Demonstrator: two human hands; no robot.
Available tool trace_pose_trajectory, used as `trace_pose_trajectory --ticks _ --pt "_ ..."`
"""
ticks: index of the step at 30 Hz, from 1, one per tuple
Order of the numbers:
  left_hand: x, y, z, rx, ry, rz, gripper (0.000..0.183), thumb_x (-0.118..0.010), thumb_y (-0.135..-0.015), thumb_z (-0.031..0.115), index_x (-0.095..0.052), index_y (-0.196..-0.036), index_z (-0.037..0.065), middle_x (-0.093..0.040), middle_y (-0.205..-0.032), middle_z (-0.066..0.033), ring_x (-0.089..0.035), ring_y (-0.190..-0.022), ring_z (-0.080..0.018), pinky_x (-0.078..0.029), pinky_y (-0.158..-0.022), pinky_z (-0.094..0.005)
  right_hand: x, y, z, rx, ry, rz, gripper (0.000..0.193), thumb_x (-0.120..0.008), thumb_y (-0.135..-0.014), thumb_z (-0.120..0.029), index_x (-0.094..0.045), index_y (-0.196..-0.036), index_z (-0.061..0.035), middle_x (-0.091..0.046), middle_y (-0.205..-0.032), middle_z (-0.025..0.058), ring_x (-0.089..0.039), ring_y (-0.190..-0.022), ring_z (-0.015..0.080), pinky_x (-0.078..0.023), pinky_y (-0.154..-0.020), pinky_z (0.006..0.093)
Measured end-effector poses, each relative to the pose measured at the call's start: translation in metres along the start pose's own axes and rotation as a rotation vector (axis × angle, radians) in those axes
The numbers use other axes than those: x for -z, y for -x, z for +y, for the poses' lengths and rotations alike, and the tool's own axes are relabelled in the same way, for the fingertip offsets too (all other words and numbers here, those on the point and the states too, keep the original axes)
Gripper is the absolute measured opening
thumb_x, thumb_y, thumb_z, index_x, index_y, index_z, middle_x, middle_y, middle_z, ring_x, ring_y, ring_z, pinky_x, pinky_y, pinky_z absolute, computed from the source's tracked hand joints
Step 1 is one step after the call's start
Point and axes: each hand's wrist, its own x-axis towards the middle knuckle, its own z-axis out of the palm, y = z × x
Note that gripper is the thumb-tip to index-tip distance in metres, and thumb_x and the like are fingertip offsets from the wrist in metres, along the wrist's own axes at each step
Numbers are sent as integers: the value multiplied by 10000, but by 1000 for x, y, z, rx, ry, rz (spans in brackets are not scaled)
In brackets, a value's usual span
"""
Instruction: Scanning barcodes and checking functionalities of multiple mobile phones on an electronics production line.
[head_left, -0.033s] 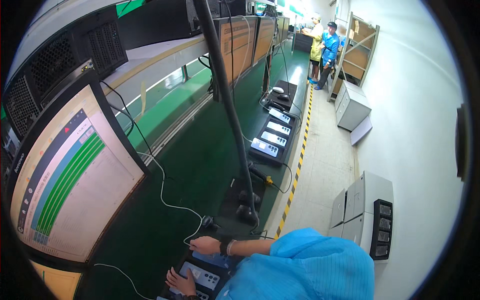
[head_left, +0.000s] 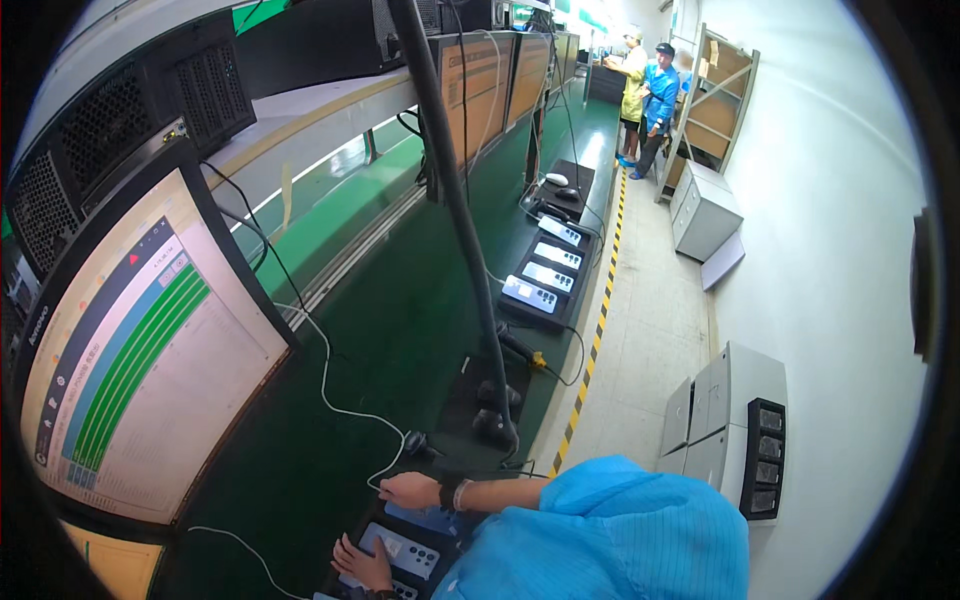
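Observation:
My right hand [head_left: 410, 490] reaches in from the right with its fingers closed at the end of a white cable [head_left: 372, 477]. Just below that wrist lies a bluish phone [head_left: 425, 517], partly covered by the arm. Beside it rests a pale phone [head_left: 408, 552], its back with several camera lenses facing up. My left hand [head_left: 365, 566] has its fingers spread over another phone [head_left: 404, 590] at the lower edge, which it mostly hides. These phones sit in a dark tray [head_left: 366, 516].
A monitor [head_left: 150, 350] stands at the left. A black pole [head_left: 450, 180] crosses the green bench [head_left: 270, 440]. Farther along, a black tray [head_left: 535, 317] holds several phones. A small black device [head_left: 418, 443] lies near the cable. Cabinets [head_left: 715, 400] line the aisle, where two people [head_left: 655, 95] stand.

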Motion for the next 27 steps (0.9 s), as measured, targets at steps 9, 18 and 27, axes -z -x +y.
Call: trace_pose_trajectory --ticks 9,18,27 --pt "-7 13 -9 -77 67 72 762 -700 -729 496 -432 -1313 86 -419 -1335 -138 -334 -1299 -323 -178 -1106 -572 -27 -2 32 191 83 228 204 -520 -844 -178 -567 -738 -10 -608 -729 213 -611 -719 393 -477 -642 501" --pt "-2 -4 -4 -101 99 123 762 -647 -779 554 -410 -1349 107 -412 -1353 -139 -320 -1318 -320 -140 -1124 -544 7 8 81 -26 349 549 495 -660 -760 -190 -429 -1074 116 -419 -1218 346 -384 -1155 495 -314 -1006 547" --pt "0 4 -15 -93 72 -25 840 -652 -747 651 -392 -1347 124 -393 -1326 -118 -288 -1311 -305 -97 -1117 -530 -6 34 111 -523 -33 371 556 -724 -715 -137 -365 -1086 71 -554 -992 302 -550 -980 467 -435 -867 457"
